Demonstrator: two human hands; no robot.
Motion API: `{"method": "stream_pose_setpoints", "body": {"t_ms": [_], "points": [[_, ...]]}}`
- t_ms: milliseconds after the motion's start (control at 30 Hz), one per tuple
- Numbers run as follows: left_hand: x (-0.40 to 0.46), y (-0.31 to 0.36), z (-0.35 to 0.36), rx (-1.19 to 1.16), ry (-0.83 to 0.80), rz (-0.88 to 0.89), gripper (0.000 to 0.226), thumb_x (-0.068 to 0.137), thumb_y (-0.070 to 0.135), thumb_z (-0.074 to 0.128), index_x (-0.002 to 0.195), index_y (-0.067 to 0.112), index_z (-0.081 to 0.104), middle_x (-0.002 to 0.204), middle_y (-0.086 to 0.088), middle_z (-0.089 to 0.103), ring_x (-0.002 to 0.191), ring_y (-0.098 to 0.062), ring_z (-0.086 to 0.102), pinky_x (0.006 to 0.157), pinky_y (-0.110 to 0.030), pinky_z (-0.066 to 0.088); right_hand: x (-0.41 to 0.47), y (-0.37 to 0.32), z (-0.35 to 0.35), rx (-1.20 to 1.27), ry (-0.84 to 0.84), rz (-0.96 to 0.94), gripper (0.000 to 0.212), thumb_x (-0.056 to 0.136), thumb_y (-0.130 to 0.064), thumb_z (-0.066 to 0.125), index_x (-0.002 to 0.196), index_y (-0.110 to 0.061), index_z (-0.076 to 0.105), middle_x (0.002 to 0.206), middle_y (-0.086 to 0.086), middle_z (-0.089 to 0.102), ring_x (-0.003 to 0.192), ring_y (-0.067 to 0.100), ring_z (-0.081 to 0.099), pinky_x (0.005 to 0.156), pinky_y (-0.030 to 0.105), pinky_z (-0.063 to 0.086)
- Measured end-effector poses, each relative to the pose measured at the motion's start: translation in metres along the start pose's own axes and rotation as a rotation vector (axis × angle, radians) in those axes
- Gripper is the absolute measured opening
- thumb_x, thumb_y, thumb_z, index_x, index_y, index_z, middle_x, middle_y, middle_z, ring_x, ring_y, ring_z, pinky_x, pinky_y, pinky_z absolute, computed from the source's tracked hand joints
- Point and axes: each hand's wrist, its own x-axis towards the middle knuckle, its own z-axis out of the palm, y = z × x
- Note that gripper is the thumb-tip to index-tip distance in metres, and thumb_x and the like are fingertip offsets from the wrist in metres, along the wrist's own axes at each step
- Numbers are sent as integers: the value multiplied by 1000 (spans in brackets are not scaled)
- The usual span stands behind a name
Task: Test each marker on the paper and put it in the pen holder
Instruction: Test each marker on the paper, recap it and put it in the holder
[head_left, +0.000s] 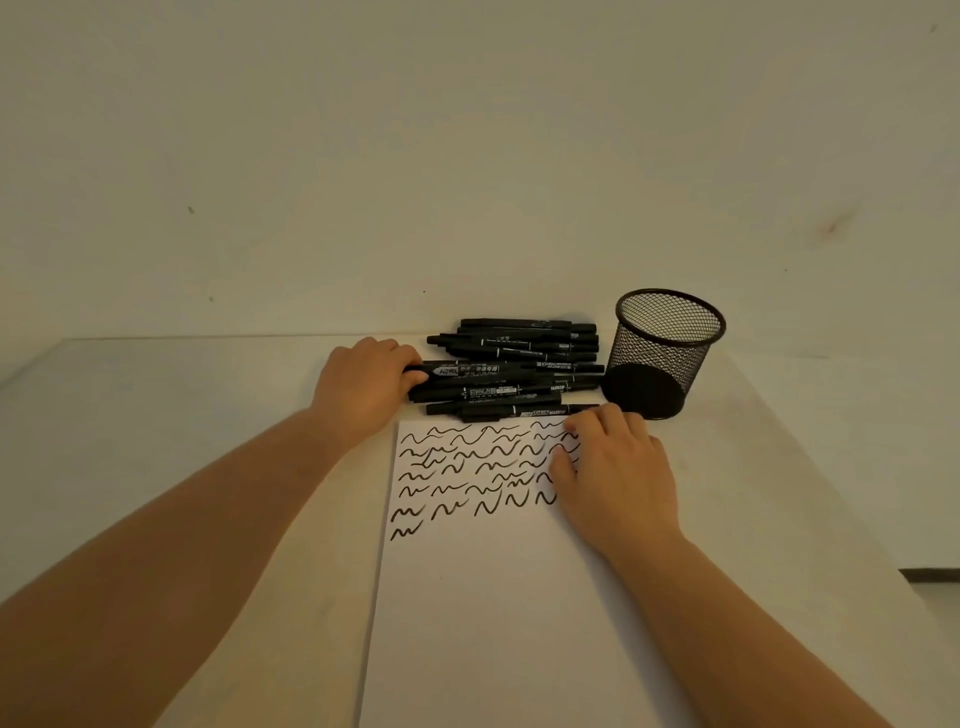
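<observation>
Both hands near the marker pile (511, 366): left hand (361, 392) fingers grip one, right hand (615, 470) relaxed.

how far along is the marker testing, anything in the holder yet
Done: the paper already carries rows of black squiggles, yet the mesh pen holder looks empty. In hand: the left hand grips the end of a marker in the pile of markers; the right hand rests on the paper. Left: the whole pile is still to go into the holder.

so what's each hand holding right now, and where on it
The left hand grips one marker by its left end. The right hand holds nothing, resting on the paper.
</observation>
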Motion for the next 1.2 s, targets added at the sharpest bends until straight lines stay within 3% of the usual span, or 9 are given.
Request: {"method": "stream_pose_setpoints", "body": {"t_ms": [267,433,600,667,733,867,967,1100,1200], "points": [[-12,-10,-7,-34,143,-51,33,96,35,36,114,19,58,105,-3,62,98,-23,53,73,-35,38,2,0,1,11,24,-3,34,88,-35,41,115,-18,51,113,2,49,102,20,43,85,33,36],[-36,-3,-21,-384,216,-216,26,95,34,37,98,18,58,85,1,60,74,-19,53,60,-31,38,2,-2,-1,-7,0,17,33,88,-35,41,114,-18,51,113,2,50,103,20,43,86,33,36],[-80,30,-47,-736,149,-94,23,93,32,37,88,24,58,70,8,61,66,-18,61,62,-32,47,-4,-10,-16,-63,82,-60,26,84,-31,53,107,-20,60,102,-2,59,98,19,46,85,32,34],[-97,42,-54,-760,85,-24,21,91,36,34,78,33,51,68,7,61,66,-15,61,64,-32,49,-10,-22,-28,241,63,-35,20,83,-31,61,103,-26,60,82,-10,58,81,10,48,72,22,37],[-108,50,-59,-745,65,29,22,93,33,35,77,32,50,64,9,58,61,-4,56,59,-21,44,-13,-40,-42,812,-202,114,21,81,-36,64,101,-30,58,66,-12,54,61,4,48,56,14,39],[-119,64,-69,-593,3,161,19,93,36,41,91,25,57,64,13,52,60,-6,50,58,-27,40,-20,-63,-59,1515,-388,366,33,74,-46,60,78,-14,64,51,-2,51,45,10,41,43,22,35],[-128,69,-80,-549,24,211,19,88,44,45,85,31,59,65,16,55,62,-5,52,58,-22,38,-24,-63,-70,1598,-482,573,32,83,-38,57,67,-11,60,43,2,42,37,11,32,35,19,25],[-139,66,-86,-202,136,288,37,88,52,37,95,26,62,77,9,64,66,-14,58,53,-25,31,-33,-62,-80,1579,-620,530,27,90,-25,49,73,-6,58,46,6,48,34,10,34,32,17,23],[-149,70,-95,8,162,341,42,90,47,26,86,21,59,70,7,63,50,-15,50,46,-25,25,-36,-63,-83,1580,-598,509,28,90,-19,46,70,-3,58,45,9,50,33,12,36,32,18,26]]}}
